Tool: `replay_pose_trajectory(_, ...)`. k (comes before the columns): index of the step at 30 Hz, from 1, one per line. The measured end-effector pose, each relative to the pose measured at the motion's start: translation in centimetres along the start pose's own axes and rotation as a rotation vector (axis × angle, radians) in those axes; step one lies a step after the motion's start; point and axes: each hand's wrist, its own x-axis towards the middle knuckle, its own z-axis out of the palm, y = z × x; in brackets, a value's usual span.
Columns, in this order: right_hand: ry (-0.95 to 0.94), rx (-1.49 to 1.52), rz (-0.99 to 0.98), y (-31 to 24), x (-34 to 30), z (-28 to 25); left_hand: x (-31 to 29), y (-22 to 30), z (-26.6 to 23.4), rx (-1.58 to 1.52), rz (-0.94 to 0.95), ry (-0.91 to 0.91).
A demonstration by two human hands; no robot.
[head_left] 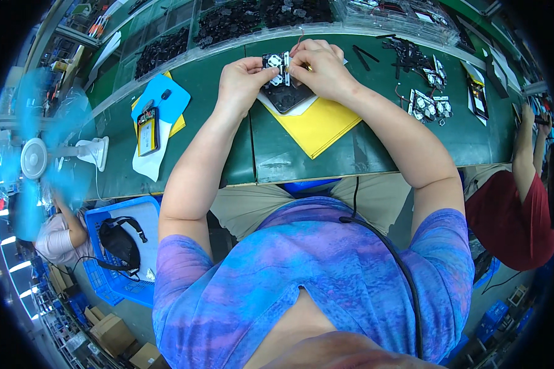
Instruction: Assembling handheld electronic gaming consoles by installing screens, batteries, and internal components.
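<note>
At the middle of the bench I hold a small black circuit board with white parts (276, 62) in front of me. My left hand (243, 84) pinches its left edge between thumb and fingers. Closed at the board's right side is my right hand (321, 69), its fingertips against a narrow white strip; a thin red wire rises behind them. Just below the board lies a black rectangular device housing (284, 99), partly covered by my hands. It rests on white paper over a yellow sheet (314, 134).
Loose boards with white parts (429, 106) and black pieces (406, 54) lie to the right. Clear trays of black parts (228, 26) line the back. A device with a yellow battery (148, 136) and a fan (34, 157) are left. Co-workers sit on both sides.
</note>
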Motion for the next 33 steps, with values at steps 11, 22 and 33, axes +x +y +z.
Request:
replay_pose_trajectory(11,0.074,-0.048,-0.029,-0.3,-0.1,0.4,-0.5,0.3,0.6,-0.021,0.009,0.057)
replay_pose_trajectory(22,0.316,0.016,-0.06,-0.3,-0.6,1.3,-0.9,0.3,1.2,-0.029,0.032,0.081)
replay_pose_trajectory(33,0.311,-0.019,-0.131,-0.2,-0.4,1.3,-0.6,-0.1,1.5,-0.064,0.044,0.096)
